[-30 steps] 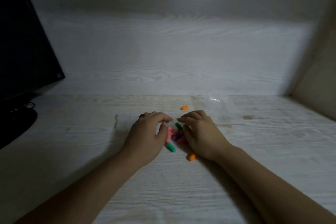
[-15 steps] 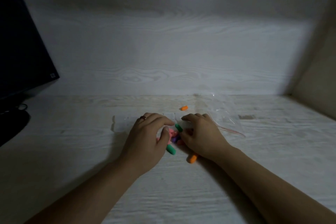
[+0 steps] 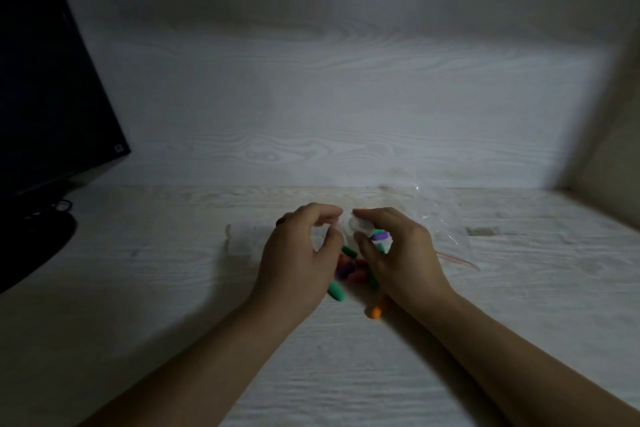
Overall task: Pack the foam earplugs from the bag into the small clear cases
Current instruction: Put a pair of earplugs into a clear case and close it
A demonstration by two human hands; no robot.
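Both my hands have lifted off the pile of earplugs since half a second ago, when they lay low over it, and a small clear case has come up with them.

From my head camera, looking down in dim light: my right hand (image 3: 401,253) has its fingers and thumb curled round the small clear case (image 3: 375,236), holding it just above the tabletop. Purple and green earplugs show through its wall. My left hand (image 3: 298,260) is curled too, its thumb and forefinger pinched at the case's near left edge, perhaps on a lid; the blur keeps me from telling exactly what it grips.

Under and between my hands, near the middle of the tabletop, lies the loose pile of earplugs (image 3: 349,269), red, purple and green, partly hidden by my fingers. One green earplug (image 3: 336,291) lies at the pile's front edge by my left palm. One orange earplug (image 3: 374,312) lies toward the front edge, just beside my right wrist.

The clear bag (image 3: 446,225) lies flat to the right of my right hand, toward the back edge. More clear cases (image 3: 242,239) sit left of my left hand, faint and hard to count. A dark monitor (image 3: 45,87) stands at the tabletop's (image 3: 138,288) far left.
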